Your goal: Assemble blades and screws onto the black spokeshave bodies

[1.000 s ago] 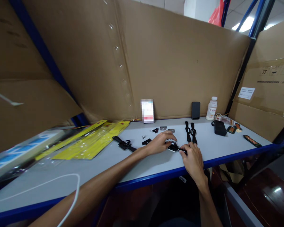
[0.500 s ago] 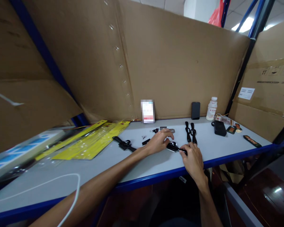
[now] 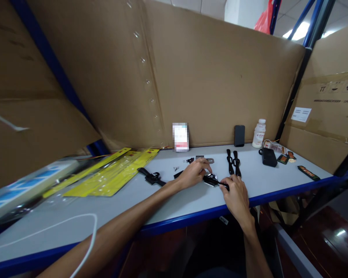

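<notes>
Several yellow packs point(image 3: 111, 175) lie well left of the left hand point(image 3: 195, 173). Nearer on that side, one spare black tool point(image 3: 153, 177), two-handled, lies flat on the table point(image 3: 127, 208). Just left of the hand: small screws point(image 3: 175, 168), then a small black piece point(image 3: 178, 175), part hidden. Left hand at near end of the worked tool point(image 3: 211, 180); fingers bent, whether gripping cannot be told. Metal plates point(image 3: 210, 160) just beyond its fingers. Worked tool between both hands. Right hand point(image 3: 235, 191) grasps its right handle, thumb against fingers. Just beyond right hand, two similar tools point(image 3: 237, 163), side by side.
</notes>
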### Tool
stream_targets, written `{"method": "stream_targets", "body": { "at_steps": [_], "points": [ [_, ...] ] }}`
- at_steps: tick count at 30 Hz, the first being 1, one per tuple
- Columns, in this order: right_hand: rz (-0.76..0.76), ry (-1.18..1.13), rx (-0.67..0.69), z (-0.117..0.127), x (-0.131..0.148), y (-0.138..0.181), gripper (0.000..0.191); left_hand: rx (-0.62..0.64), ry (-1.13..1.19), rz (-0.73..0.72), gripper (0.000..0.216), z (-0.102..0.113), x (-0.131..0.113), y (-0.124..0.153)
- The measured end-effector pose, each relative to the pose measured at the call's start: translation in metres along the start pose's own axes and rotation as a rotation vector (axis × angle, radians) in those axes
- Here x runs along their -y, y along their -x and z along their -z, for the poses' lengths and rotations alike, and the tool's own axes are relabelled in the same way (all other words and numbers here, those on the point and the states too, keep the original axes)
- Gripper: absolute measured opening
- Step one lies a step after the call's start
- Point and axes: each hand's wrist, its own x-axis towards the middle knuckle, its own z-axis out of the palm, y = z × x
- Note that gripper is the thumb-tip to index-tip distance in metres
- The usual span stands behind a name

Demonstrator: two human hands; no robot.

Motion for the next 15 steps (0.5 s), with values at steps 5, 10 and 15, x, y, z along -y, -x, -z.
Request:
{"method": "stream_targets", "body": {
  "at_steps": [5,10,15],
  "points": [
    [0.002,-0.005,0.0,0.002,0.002,0.0,0.012,0.045,0.033,-0.09,0.048,-0.001,-0.006,0.001],
    [0.001,0.008,-0.006,0.0,0.001,0.0,0.012,0.023,0.011,-0.029,0.039,0.0,-0.003,0.001],
    [-0.004,0.007,-0.001,0.001,0.002,0.0,0.012,0.013,-0.022,-0.005,0.048,-0.001,0.005,0.002]
  ]
}}
